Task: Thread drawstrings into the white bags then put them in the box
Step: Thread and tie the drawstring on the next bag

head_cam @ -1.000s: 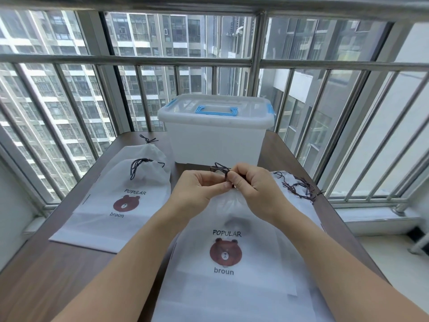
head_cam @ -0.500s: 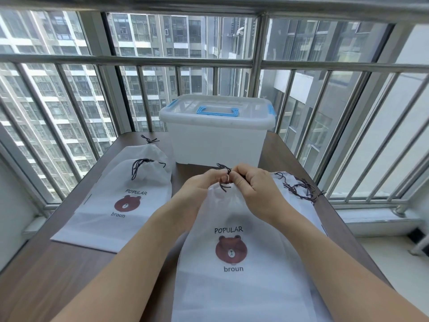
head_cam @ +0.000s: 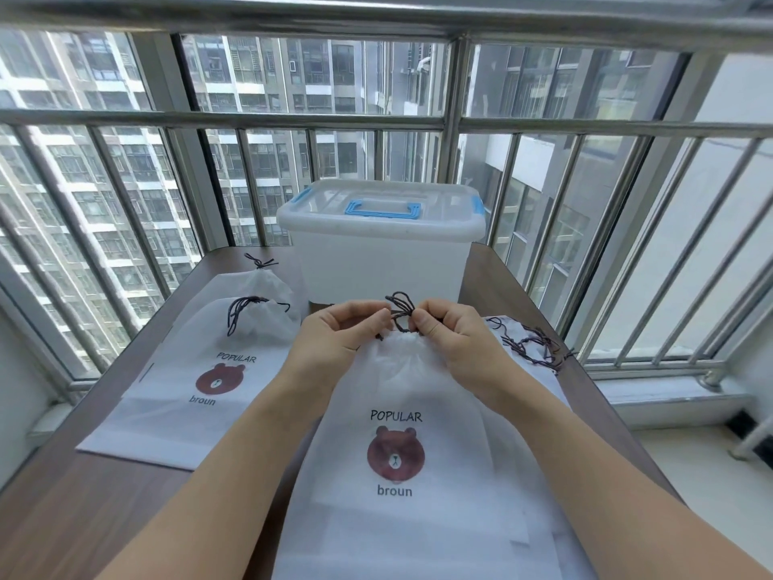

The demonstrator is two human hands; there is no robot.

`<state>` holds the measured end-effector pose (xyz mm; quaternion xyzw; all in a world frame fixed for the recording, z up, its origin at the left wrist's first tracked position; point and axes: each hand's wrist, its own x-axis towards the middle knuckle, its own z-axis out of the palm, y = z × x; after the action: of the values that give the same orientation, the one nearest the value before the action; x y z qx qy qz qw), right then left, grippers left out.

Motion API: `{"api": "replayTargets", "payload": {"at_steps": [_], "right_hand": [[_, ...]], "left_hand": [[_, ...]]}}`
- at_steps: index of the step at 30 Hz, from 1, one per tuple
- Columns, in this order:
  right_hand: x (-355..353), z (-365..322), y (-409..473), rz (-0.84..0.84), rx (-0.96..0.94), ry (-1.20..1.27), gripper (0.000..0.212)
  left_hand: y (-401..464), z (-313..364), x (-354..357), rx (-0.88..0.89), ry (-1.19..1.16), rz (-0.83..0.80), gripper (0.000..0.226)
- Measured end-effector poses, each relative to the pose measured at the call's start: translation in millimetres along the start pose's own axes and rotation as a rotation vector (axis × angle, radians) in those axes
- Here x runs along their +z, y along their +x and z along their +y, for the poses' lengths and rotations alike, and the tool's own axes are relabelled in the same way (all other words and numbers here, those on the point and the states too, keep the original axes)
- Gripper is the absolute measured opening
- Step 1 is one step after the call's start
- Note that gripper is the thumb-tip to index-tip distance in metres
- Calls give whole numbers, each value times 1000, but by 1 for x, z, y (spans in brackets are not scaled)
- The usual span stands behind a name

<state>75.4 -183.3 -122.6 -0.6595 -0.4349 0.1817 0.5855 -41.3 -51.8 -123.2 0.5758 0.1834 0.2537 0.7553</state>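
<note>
Both hands are up at the gathered neck of the white bag [head_cam: 401, 387] that lies in front of the person on the brown table [head_cam: 104, 517]. The left hand [head_cam: 334, 341] and the right hand [head_cam: 456, 341] sit close together, fingers curled, each pinching the dark drawstring [head_cam: 400, 309] where it comes out of the puckered top of the bag. A small bunch of cord loops stands up between the two sets of fingertips, and a short end hangs down just under the left thumb. The bag faces up, so its print is plain to read (the word POPULAR, a brown bear's head, then "broun" below), and its lower part runs down toward the person between the two forearms. It lies on top of more white bags, whose edges show beneath and to the right. Just beside the right wrist, on those bags, is a tangle of loose drawstrings [head_cam: 531, 345]. To the left lies a pile of finished bags [head_cam: 200, 370] with the same bear print, their necks cinched and cords knotted. Behind the hands, at the far edge of the table, stands the translucent box [head_cam: 380, 261], its lid on, with a blue handle and blue clips. Metal window bars [head_cam: 451, 119] run behind it.
</note>
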Motion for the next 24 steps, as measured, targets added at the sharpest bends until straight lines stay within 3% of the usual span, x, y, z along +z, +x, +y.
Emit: {"api": "replayTargets", "payload": {"at_steps": [3, 7, 9, 11, 17, 24], "right_hand": [[2, -3, -3, -29, 53, 103, 26], [1, -5, -3, -42, 107, 183, 28], [-1, -5, -3, -27, 114, 152, 29], [-1, -5, -3, -26, 117, 130, 30], [5, -2, -2, -3, 124, 114, 27], [7, 0, -2, 17, 112, 89, 27]], "left_hand": [[0, 2, 2, -39, -12, -25, 12], [0, -5, 2, 389, 573, 27, 12], [-1, -7, 2, 562, 713, 95, 14], [-4, -7, 3, 626, 700, 160, 22], [-2, -13, 3, 720, 772, 184, 16], [-5, -14, 7, 991, 912, 262, 10]]}}
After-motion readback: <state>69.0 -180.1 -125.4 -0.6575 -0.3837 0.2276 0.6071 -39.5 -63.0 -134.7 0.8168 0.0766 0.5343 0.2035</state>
